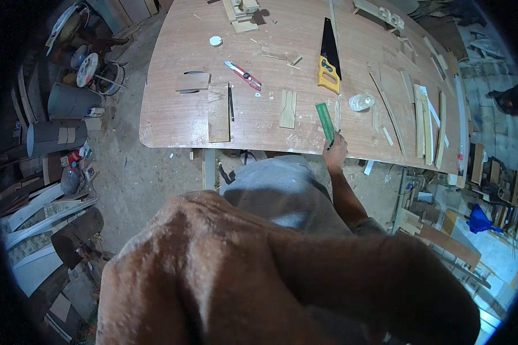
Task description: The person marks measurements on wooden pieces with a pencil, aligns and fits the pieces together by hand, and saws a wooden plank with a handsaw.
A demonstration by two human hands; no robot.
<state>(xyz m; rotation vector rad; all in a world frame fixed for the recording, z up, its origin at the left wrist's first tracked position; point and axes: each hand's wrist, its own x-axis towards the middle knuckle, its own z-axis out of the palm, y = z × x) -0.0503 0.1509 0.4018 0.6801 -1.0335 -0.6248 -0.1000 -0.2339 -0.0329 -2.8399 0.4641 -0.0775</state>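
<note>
The counter [184, 121] is viewed from above, from the wearer's head, by the left of two side-by-side fisheye cameras, tilted downward and forward. The floor [129, 184] is taken in at the left, and the lower middle is filled by the left hand [198, 247], very near the lens.

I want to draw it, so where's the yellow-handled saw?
In the head view, the yellow-handled saw lies on the table, right of centre, just above the green strip and near the clear container.
</note>
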